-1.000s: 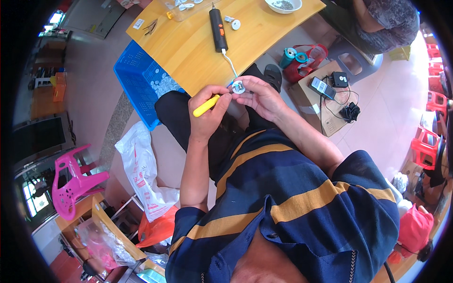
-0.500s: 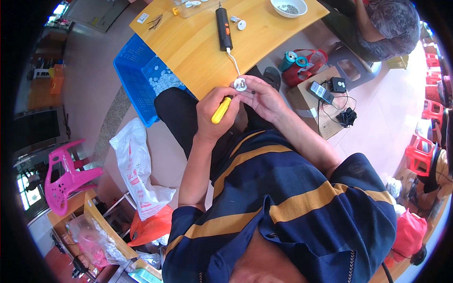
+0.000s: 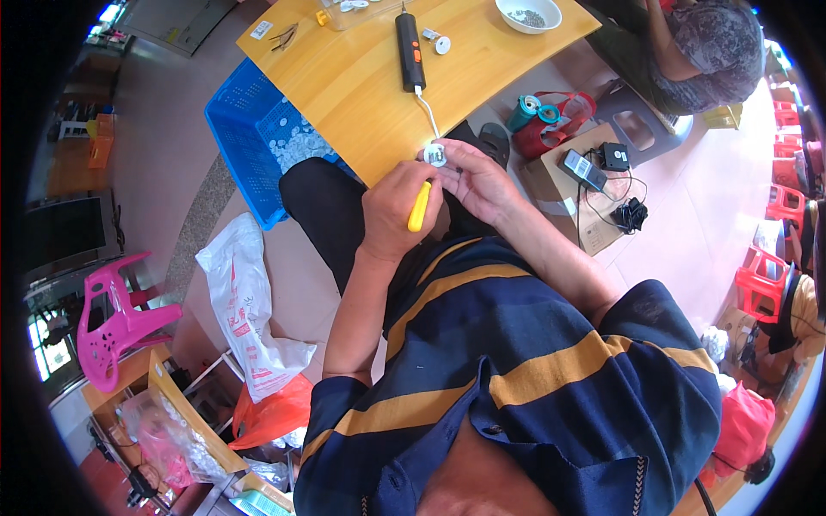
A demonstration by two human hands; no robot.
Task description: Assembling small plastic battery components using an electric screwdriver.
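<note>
My left hand (image 3: 396, 211) is closed around the yellow handle of a screwdriver (image 3: 420, 206); its shaft and tip are hidden by the fingers. Just to the right, my right hand (image 3: 480, 179) pinches a small white round part (image 3: 435, 155) between thumb and fingers. Small metal pieces show in the middle of that part's upper face. Both hands meet over my lap at the table's near edge, the left fingertips close to the white part. Past them on the table lies a black electric screwdriver (image 3: 410, 56) with orange buttons and a white cable.
On the wooden table (image 3: 344, 95) are a white bowl (image 3: 528, 15) of small metal pieces, pliers (image 3: 284, 37) and another small white part (image 3: 441, 45). A blue crate (image 3: 245, 129) with white discs stands left, a cardboard box (image 3: 594, 211) right. A co-worker (image 3: 714, 52) sits far right.
The screwdriver handle has swung from slanting to nearly upright as my left hand turned and shifted slightly right. My right hand has tilted the white part, showing its face differently.
</note>
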